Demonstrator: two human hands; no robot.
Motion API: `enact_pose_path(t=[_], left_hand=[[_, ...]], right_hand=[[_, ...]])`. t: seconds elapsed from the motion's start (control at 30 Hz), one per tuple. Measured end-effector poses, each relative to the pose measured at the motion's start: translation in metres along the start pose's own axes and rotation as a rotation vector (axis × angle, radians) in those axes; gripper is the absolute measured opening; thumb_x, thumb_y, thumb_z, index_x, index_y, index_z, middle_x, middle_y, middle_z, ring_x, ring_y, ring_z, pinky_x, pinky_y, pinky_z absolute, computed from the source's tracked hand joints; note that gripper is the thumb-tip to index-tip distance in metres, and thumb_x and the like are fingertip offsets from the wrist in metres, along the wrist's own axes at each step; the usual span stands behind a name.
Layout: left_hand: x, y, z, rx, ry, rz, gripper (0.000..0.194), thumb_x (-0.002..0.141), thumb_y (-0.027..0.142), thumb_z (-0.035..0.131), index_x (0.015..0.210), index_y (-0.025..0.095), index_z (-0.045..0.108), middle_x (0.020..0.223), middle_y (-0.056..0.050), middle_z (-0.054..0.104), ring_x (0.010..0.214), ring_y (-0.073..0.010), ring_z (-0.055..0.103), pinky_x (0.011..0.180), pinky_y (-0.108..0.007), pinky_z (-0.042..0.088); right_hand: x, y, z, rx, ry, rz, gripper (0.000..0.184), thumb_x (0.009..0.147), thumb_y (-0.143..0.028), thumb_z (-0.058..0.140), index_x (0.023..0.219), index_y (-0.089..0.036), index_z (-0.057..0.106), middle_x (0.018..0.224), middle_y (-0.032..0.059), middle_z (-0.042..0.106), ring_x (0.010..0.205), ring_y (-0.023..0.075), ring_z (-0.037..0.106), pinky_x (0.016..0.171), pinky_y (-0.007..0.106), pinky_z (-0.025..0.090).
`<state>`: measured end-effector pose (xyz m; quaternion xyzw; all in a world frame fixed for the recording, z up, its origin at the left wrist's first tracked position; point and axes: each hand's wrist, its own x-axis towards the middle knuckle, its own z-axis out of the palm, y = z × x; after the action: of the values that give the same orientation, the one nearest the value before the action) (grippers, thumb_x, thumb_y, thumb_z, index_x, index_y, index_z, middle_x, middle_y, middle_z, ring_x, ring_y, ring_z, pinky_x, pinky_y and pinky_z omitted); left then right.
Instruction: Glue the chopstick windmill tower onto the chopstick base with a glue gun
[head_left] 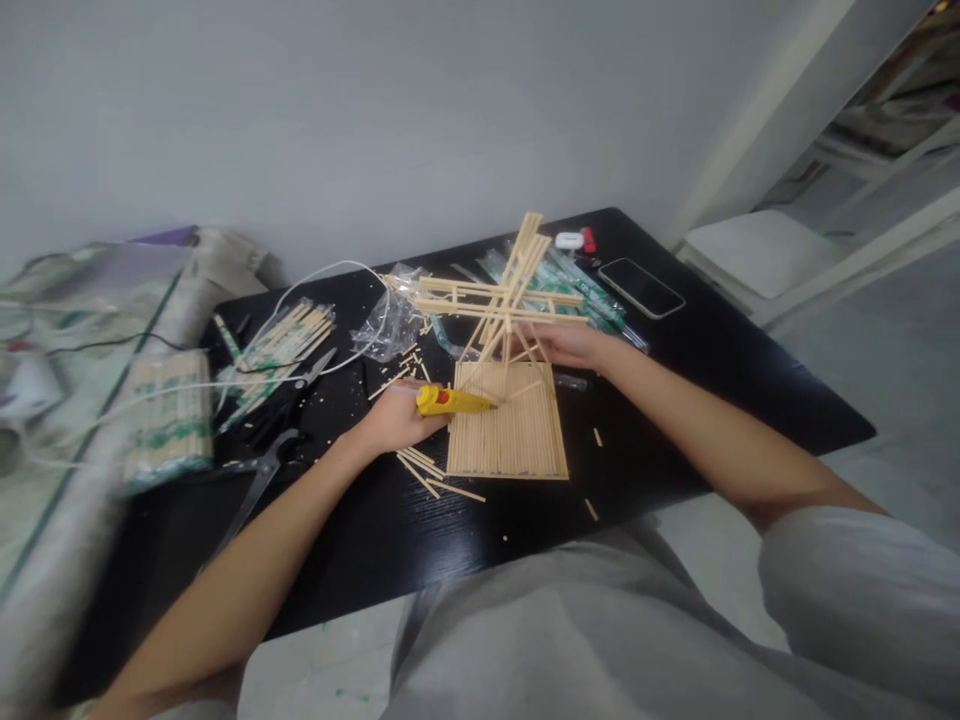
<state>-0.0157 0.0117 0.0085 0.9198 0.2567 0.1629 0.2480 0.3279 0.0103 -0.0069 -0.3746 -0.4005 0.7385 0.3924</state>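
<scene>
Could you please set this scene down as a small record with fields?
Left hand: holding a yellow glue gun
Gun tip: over the square base of pale wooden sticks; contact unclear
Right hand: at the pale stick frame with crossed arms; grip partly hidden
Work surface: black table, scattered stick offcuts
Left side: plastic-wrapped bundle of pale sticks
Far right: dark-screened rectangular phone
Far side: small white rounded case, beside a small red object

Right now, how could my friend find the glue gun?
On the black table, find the flat square of pale sticks. The left hand holds the glue gun over it, nozzle pointing right. Its yellow body and red patch set it apart from those pale sticks.
</scene>
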Motion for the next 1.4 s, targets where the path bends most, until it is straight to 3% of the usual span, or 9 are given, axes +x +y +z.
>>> enact_pose_path(t=[0.5, 0.67, 0.9, 1.4], left_hand=[[0.0000, 0.0006, -0.0016, 0.021, -0.012, 0.019, 0.021, 0.093, 0.024, 0.069, 0.074, 0.020, 0.063, 0.071, 0.000, 0.067, 0.067, -0.0164, 0.066, 0.068, -0.027, 0.048], [-0.0007, -0.0015, 0.0005, 0.041, 0.033, 0.033, 0.020, 0.093, 0.025, 0.067, 0.075, 0.020, 0.062, 0.072, -0.001, 0.068, 0.066, -0.0173, 0.066, 0.067, -0.027, 0.047], [-0.0012, 0.0013, -0.0004, 0.041, 0.024, 0.042, 0.021, 0.094, 0.026, 0.064, 0.074, 0.020, 0.061, 0.070, 0.000, 0.065, 0.066, -0.0164, 0.065, 0.068, -0.027, 0.048], [-0.0021, -0.0020, 0.0014, 0.027, 0.032, -0.005, 0.015, 0.091, 0.024, 0.069, 0.077, 0.021, 0.066, 0.071, 0.000, 0.070, 0.067, -0.0174, 0.068, 0.066, -0.028, 0.051]], right_hand=[[0.0072, 0.0049, -0.0002, 0.031, -0.041, -0.039, 0.016, 0.111, -0.023, 0.071, 0.109, -0.010, 0.081, 0.098, 0.0117, 0.082, 0.088, 0.0184, 0.080, 0.087, 0.029, 0.065], [0.0090, 0.0064, -0.0012, 0.034, -0.068, -0.072, 0.015, 0.107, -0.025, 0.076, 0.107, -0.011, 0.081, 0.095, 0.0112, 0.082, 0.087, 0.0194, 0.080, 0.086, 0.030, 0.065], [0.0082, 0.0053, 0.0004, 0.019, -0.078, -0.096, 0.021, 0.102, -0.029, 0.082, 0.109, -0.009, 0.080, 0.098, 0.0123, 0.082, 0.089, 0.0190, 0.079, 0.088, 0.030, 0.065], [0.0082, 0.0050, -0.0003, 0.017, -0.070, -0.079, 0.016, 0.104, -0.028, 0.079, 0.107, -0.012, 0.081, 0.098, 0.0112, 0.083, 0.089, 0.0186, 0.080, 0.087, 0.029, 0.066]])
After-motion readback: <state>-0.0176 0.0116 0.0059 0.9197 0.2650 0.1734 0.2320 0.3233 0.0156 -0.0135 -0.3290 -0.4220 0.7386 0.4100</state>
